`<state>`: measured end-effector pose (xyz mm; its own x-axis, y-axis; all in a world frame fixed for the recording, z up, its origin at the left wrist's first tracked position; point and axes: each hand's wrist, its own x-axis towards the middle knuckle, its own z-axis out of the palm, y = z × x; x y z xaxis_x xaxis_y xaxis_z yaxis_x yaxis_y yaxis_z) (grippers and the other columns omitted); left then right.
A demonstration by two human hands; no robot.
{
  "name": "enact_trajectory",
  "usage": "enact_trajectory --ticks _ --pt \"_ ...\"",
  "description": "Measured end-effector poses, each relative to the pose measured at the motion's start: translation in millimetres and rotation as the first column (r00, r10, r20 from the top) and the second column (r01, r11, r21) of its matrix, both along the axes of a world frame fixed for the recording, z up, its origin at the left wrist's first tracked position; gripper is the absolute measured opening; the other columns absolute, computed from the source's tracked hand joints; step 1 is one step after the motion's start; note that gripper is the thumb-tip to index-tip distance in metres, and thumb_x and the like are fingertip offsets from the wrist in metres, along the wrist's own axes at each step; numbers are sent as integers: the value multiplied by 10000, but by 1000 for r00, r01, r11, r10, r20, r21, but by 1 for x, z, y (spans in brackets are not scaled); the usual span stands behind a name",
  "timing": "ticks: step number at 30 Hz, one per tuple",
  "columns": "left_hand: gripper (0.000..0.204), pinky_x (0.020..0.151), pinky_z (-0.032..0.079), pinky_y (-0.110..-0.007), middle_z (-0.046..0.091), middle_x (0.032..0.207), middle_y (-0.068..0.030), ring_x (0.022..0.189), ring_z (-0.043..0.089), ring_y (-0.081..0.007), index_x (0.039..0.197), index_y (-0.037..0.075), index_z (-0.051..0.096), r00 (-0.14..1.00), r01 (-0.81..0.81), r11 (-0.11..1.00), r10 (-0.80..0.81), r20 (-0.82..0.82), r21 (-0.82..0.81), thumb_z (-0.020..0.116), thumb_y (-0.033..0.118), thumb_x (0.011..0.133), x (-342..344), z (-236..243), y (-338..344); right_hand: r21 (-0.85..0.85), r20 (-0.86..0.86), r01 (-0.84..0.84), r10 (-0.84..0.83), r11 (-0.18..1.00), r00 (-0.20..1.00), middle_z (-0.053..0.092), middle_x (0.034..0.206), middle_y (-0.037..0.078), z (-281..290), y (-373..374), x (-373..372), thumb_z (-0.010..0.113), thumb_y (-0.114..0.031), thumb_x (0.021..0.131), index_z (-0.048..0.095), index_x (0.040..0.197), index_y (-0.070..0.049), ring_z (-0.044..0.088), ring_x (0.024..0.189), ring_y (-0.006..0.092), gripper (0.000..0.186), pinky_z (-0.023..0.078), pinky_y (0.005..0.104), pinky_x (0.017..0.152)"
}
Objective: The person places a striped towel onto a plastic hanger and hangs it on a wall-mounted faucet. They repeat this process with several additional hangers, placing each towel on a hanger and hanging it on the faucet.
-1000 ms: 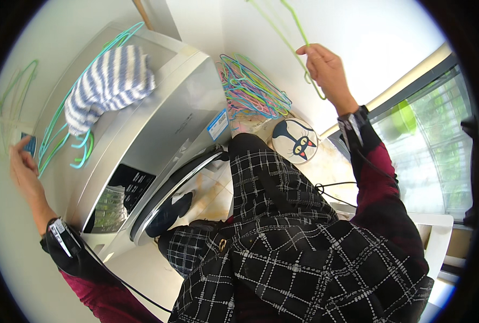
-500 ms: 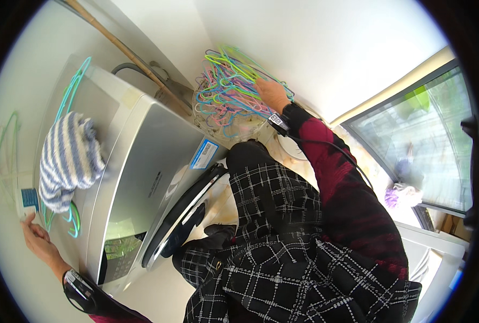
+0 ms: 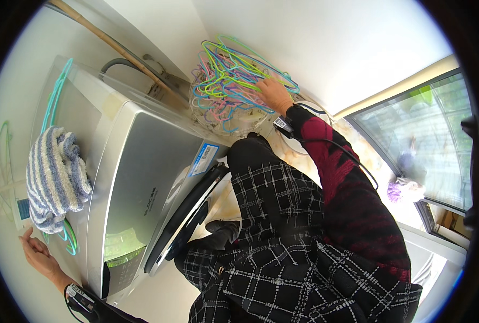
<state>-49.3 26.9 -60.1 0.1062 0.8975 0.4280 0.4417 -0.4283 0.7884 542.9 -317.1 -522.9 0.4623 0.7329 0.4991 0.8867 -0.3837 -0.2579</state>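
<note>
My right hand (image 3: 272,92) is closed on a green hanger (image 3: 250,83) at a pile of coloured plastic hangers (image 3: 216,99) in the corner, set on a see-through round surface. My left hand (image 3: 39,253) is at the lower left with bent fingers apart, holding nothing, just below a small white and blue item (image 3: 23,210) at the wall. Beside it a bunched blue-and-white striped towel (image 3: 56,177) lies on the silver washing machine (image 3: 140,172), over turquoise and green hangers (image 3: 57,91).
The washer's round door (image 3: 185,215) stands next to my legs. Bamboo poles (image 3: 110,40) and a grey hose (image 3: 115,63) lie behind the machine. A framed glass window (image 3: 422,134), a purple-white bundle (image 3: 404,191) and a white appliance (image 3: 428,242) are on the right.
My right hand has come down from high on the right, with its green hanger, to the pile. My left hand sits lower in the picture, and the view has shifted.
</note>
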Motion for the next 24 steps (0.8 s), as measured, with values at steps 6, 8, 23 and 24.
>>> enact_trajectory --ticks 6,8,23,24 --pt "474 486 159 -234 295 648 71 544 246 -37 1138 -34 702 999 2 999 -3 36 33 470 378 1100 4 -1 -4 16 74 54 -55 998 996 644 1053 104 17 -6 -3 709 -271 850 649 1059 -121 609 1043 335 264 460 494 912" --pt "472 490 159 -231 292 650 71 545 244 -36 1135 -28 705 999 -10 999 8 42 31 471 381 1098 4 0 -4 37 82 52 -55 998 995 645 1065 105 25 -9 -4 711 -266 844 652 1074 -119 603 1053 338 279 467 486 893" --pt "521 547 279 -266 399 641 56 591 364 -68 911 29 752 988 151 952 -150 -24 266 477 437 1083 10 10 -8 629 -384 -193 517 753 765 693 1099 52 373 17 -99 593 -123 1043 644 1154 -16 659 922 131 162 535 250 800" --pt "508 556 295 -263 425 654 53 602 378 -69 908 28 748 991 131 976 -130 -19 172 483 427 1077 13 11 -12 627 -305 -303 584 718 752 690 1103 59 398 34 -120 606 -123 1035 640 1169 -13 662 929 136 176 535 253 806"
